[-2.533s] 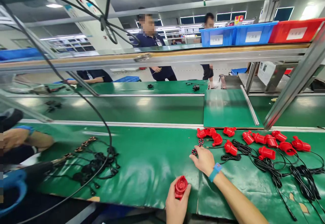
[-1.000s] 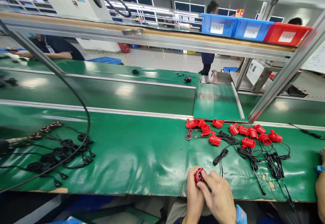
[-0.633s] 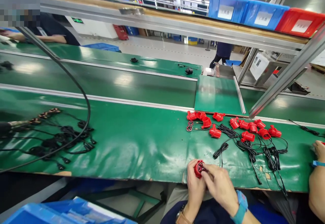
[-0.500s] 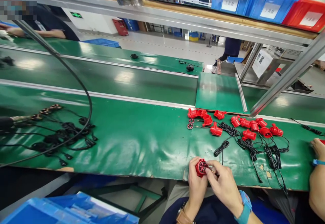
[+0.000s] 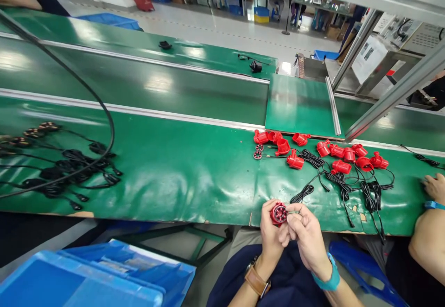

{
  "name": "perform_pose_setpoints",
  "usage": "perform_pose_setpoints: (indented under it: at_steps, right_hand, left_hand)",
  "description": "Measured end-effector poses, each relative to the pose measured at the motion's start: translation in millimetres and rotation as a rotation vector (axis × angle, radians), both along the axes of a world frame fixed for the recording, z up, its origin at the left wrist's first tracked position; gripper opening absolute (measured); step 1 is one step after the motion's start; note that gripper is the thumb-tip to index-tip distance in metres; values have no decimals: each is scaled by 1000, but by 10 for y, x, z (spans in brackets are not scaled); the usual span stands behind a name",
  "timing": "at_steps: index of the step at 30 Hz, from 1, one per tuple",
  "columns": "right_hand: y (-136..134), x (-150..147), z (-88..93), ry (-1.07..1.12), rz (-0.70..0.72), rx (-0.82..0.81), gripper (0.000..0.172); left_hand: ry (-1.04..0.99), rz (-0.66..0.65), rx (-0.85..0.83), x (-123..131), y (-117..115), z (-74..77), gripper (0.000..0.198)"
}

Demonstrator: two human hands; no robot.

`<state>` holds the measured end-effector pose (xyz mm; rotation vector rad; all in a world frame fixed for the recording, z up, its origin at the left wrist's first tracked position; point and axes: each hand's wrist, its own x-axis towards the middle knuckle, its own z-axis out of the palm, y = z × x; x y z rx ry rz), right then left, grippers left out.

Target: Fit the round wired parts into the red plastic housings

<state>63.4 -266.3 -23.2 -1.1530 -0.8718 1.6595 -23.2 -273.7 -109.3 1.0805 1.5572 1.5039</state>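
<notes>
Red housing (image 5: 278, 213) sits gripped in the left hand (image 5: 270, 233), just off the bench's near edge (image 5: 208, 221), while the right hand (image 5: 306, 235) pinches something small at its open face. Seating that insert looks like the step; alignment matters. Beyond lie spare red housings (image 5: 342, 154) and black cables (image 5: 368, 191); a co-worker's hand (image 5: 433, 187) crowds the right, open mat left.

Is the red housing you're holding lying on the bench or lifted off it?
Lifted off. The red housing is held between the left hand and right hand, at the near edge of the green bench.
</notes>
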Motion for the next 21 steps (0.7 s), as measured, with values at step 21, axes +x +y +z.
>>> perform_pose_setpoints:
  at_steps: [21]
  right_hand:
    - [145, -50, -147, -1318, 173, 712, 27]
  left_hand:
    - [179, -7, 115, -104, 160, -249, 26]
